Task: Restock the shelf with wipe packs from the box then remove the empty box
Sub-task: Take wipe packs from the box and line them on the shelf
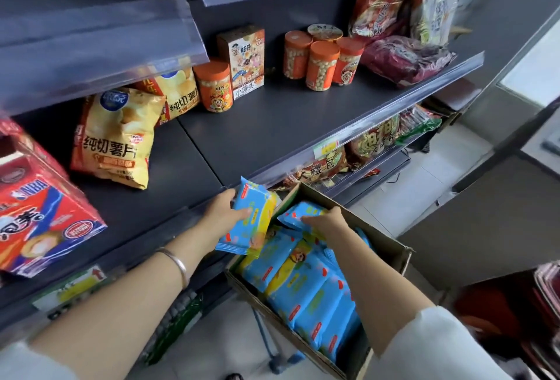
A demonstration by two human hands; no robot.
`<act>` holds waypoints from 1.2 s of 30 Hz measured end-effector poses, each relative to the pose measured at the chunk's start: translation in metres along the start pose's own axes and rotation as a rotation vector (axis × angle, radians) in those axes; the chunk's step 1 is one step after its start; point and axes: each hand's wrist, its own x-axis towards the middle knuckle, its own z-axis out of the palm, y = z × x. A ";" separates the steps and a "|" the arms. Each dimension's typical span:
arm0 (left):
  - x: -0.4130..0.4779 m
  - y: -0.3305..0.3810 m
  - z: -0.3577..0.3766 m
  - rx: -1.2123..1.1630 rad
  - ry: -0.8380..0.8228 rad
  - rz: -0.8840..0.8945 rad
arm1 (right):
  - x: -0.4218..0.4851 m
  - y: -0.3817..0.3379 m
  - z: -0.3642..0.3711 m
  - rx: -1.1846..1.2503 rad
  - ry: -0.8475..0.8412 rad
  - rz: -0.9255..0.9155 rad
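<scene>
Dark shelf [242, 134] ahead; your left hand [224, 210] is gripping one wipe pack [248, 222], your right hand [325, 221] is clutching a second pack [295, 213] in the box [391, 246].

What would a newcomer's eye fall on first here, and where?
The bright blue wipe packs filling the open cardboard box at bottom centre stand out first. The left hand holds one pack at the shelf edge, while the right hand grips a second pack in the box. Orange-lidded jars stand further back on the shelf.

wipe packs [309, 298]: glossy plastic | box [391, 246]: matt cardboard | shelf [266, 125]: matt metal
</scene>
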 end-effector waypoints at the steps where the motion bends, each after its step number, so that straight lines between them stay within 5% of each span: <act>1: -0.001 0.000 -0.001 0.013 0.013 0.001 | 0.001 0.001 -0.001 0.033 -0.003 -0.003; 8: -0.026 0.024 -0.001 0.069 0.077 0.049 | -0.020 -0.002 -0.026 0.187 -0.068 -0.015; 19: -0.112 0.139 -0.021 0.123 0.309 0.444 | -0.141 -0.067 -0.088 0.651 -0.299 -0.633; 23: -0.154 0.180 -0.064 0.082 0.451 0.583 | -0.204 -0.117 -0.086 0.823 -0.603 -0.804; 31: -0.234 0.206 -0.203 0.070 0.700 0.696 | -0.319 -0.207 -0.003 0.636 -0.881 -0.872; 36: -0.267 0.184 -0.308 0.146 0.869 0.623 | -0.380 -0.255 0.091 0.526 -0.849 -0.923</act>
